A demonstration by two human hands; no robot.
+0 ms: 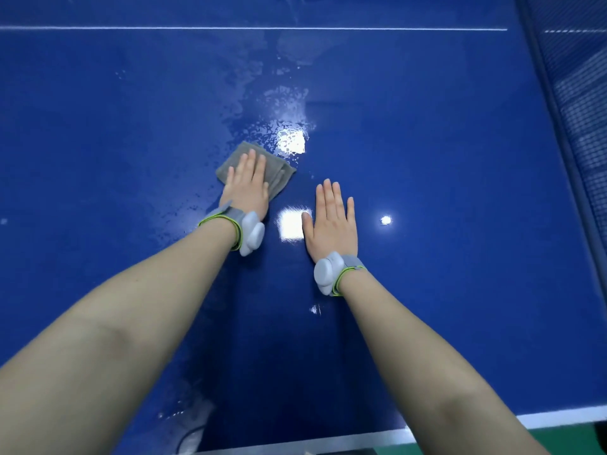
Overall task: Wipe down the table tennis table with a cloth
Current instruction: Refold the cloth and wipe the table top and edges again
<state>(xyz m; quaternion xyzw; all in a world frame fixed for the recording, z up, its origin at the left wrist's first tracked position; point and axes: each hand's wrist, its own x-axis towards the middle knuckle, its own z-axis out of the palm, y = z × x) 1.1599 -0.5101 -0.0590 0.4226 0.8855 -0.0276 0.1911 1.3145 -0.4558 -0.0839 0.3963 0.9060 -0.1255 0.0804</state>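
Observation:
The blue table tennis table (443, 142) fills the view. A folded grey cloth (277, 174) lies flat on it near the middle. My left hand (246, 185) presses down on the cloth with straight fingers. My right hand (331, 221) rests flat on the bare table to the right of the cloth, fingers straight and holding nothing. Wet streaks and droplets (282, 103) shine on the surface beyond the cloth.
A white line (230, 27) crosses the table at the far side. The net (581, 93) runs along the right edge. The table's white near edge (558, 418) and green floor (584, 435) show at the bottom right. Both wrists carry white devices on grey straps.

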